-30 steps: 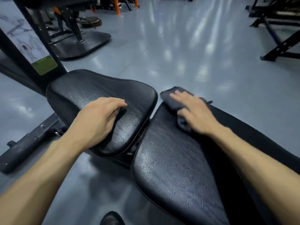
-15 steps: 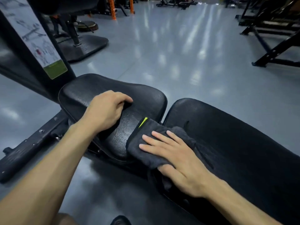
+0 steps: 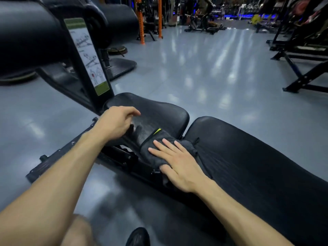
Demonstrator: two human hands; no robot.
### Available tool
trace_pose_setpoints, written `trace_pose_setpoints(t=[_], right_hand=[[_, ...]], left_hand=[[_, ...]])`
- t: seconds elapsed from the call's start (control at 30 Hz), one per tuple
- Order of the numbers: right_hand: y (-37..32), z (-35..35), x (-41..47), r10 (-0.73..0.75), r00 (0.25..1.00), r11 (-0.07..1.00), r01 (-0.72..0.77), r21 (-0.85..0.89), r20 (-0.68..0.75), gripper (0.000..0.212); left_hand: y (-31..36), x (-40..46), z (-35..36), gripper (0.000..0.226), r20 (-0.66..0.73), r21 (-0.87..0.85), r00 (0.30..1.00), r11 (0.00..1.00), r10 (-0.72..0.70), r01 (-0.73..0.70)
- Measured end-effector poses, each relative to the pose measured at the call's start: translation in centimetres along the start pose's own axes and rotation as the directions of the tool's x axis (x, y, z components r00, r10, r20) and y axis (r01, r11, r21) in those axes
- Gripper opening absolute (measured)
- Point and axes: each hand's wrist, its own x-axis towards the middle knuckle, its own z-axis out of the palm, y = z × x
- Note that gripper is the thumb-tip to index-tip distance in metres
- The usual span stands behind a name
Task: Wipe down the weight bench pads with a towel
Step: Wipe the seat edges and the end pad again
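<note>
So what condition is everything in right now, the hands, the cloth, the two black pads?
Towel: bunched, lying across the gap between both pads, pressed flat by the right hand.
Right hand: fingers straight, spread on the towel.
Left hand: fingers loosely curled, at the seat pad's near edge, holding nothing.
Seat pad: bare black surface, towel on its near corner.
Back pad: long, mostly uncovered.

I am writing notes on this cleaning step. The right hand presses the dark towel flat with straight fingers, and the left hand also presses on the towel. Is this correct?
Not quite. In the head view the left hand is not on the towel; it is at the seat pad, apart from the towel. The rest holds: the right hand presses the dark towel flat with straight fingers.
</note>
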Motion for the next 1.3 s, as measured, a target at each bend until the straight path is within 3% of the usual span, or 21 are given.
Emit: trace_pose_setpoints(t=[0.17,0.27,0.33,0.43,0.47,0.53,0.6,0.7,0.77,0.83,0.93,1.0,1.07,1.13,1.2,1.3], right_hand=[[1.0,-0.1,1.5,0.022,0.999,0.999,-0.02,0.041,-0.048,0.066],[3.9,-0.7,4.8,0.089,0.989,0.993,-0.079,0.089,-0.115,0.064],[7.2,-1.8,8.3,0.219,0.959,0.969,-0.193,0.154,-0.179,0.063],[10.5,-3.9,13.8,0.474,0.857,0.873,-0.43,0.229,-0.2,0.065],[10.1,-4.0,15.3,0.49,0.848,0.867,-0.452,0.209,-0.202,0.066],[6.5,-2.7,16.8,0.355,0.917,0.934,-0.337,0.121,-0.18,0.066],[0.9,-0.5,16.3,0.054,0.992,0.998,-0.051,0.027,-0.114,0.065],[-2.9,1.1,15.9,-0.28,0.96,0.957,0.28,-0.073,0.02,0.063],[-0.9,0.0,19.0,-0.258,0.966,0.966,0.258,-0.021,-0.015,0.062],[1.9,-1.4,23.6,-0.081,0.991,0.993,0.089,0.074,-0.108,0.06],[3.5,-2.3,29.0,0.221,0.95,0.973,-0.197,0.123,-0.222,0.059],[1.6,-1.5,29.6,0.156,0.965,0.986,-0.139,0.09,-0.211,0.06],[-1.4,-0.5,27.2,-0.049,0.991,0.999,0.052,0.016,-0.126,0.06],[-3.4,0.7,23.7,-0.311,0.95,0.944,0.31,-0.112,0.008,0.057],[-3.2,0.7,22.6,-0.453,0.885,0.87,0.466,-0.164,0.112,0.056],[-1.8,-1.0,26.4,-0.36,0.933,0.933,0.36,0.0,0.011,0.054]], left_hand=[[-3.6,-2.6,1.0,0.031,0.022,-0.022,1.0,1.0,-0.011,0.011],[-6.9,-3.2,1.7,0.031,0.107,-0.006,0.991,0.997,0.081,-0.081],[-9.0,-3.4,1.2,0.029,0.121,-0.012,0.988,0.995,0.097,-0.096],[-11.7,-3.4,0.4,0.031,0.108,-0.02,0.99,0.996,0.092,-0.091],[-12.3,-3.3,0.2,0.032,0.113,-0.021,0.99,0.996,0.088,-0.086],[-13.3,-2.7,0.0,0.035,0.107,-0.016,0.991,0.997,0.078,-0.076],[-14.2,-2.1,0.0,0.036,0.09,-0.023,0.995,0.999,0.049,-0.047],[-15.3,-1.2,0.0,0.036,0.053,-0.051,0.998,0.998,0.036,-0.034],[-15.8,-0.7,0.0,0.037,0.037,-0.06,0.999,0.998,0.007,-0.005],[-16.2,-0.8,0.0,0.038,0.043,-0.052,0.999,0.998,-0.027,0.029],[-16.9,-1.6,-0.2,0.04,0.03,-0.037,0.997,0.997,-0.066,0.067],[-17.6,-1.7,-0.7,0.041,0.003,-0.021,0.995,0.995,-0.098,0.098],[-18.2,-1.9,-1.1,0.042,-0.014,-0.008,0.993,0.993,-0.118,0.118],[-18.7,-1.9,-1.1,0.043,-0.015,0.002,0.992,0.993,-0.122,0.122],[-18.8,-1.9,-1.1,0.044,-0.01,-0.001,0.992,0.992,-0.124,0.124],[-18.3,-1.9,-1.2,0.044,-0.001,-0.007,0.992,0.992,-0.124,0.124]])
